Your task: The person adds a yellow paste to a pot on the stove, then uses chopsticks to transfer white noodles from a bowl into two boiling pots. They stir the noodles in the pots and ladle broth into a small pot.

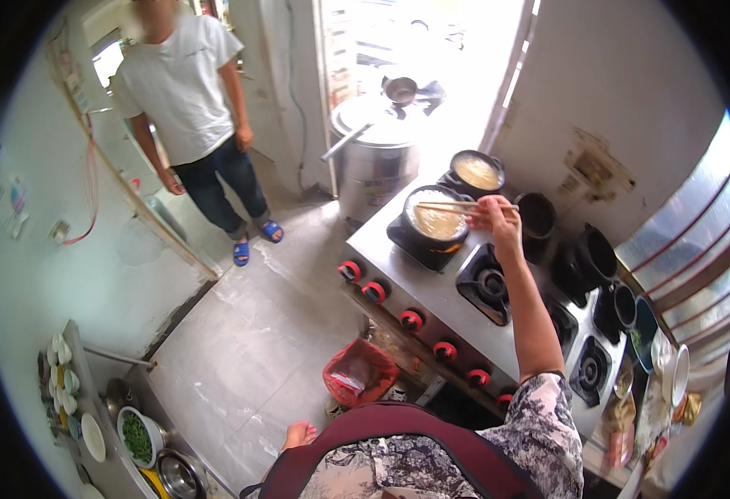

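My right hand (495, 214) is closed around a pair of wooden chopsticks (450, 205) and reaches out over the stove. Their tips are in or just above a black pot (409, 229) of pale, foamy soup (438, 218), and an orange flame shows under its edge. Down by my side, my left hand (300, 434) hangs low with its fingers loosely bent and nothing visible in it. Behind the first pot stands a second black pot (456, 185) with similar light-coloured contents (476, 172).
The steel stove (381, 241) has red knobs and several burners; more black pots (591, 256) line its back. A tall steel stockpot (373, 166) stands beyond it. A red-lined bin (360, 372) is on the floor. A person (183, 91) stands far left. Chopped greens fill a bowl (162, 432).
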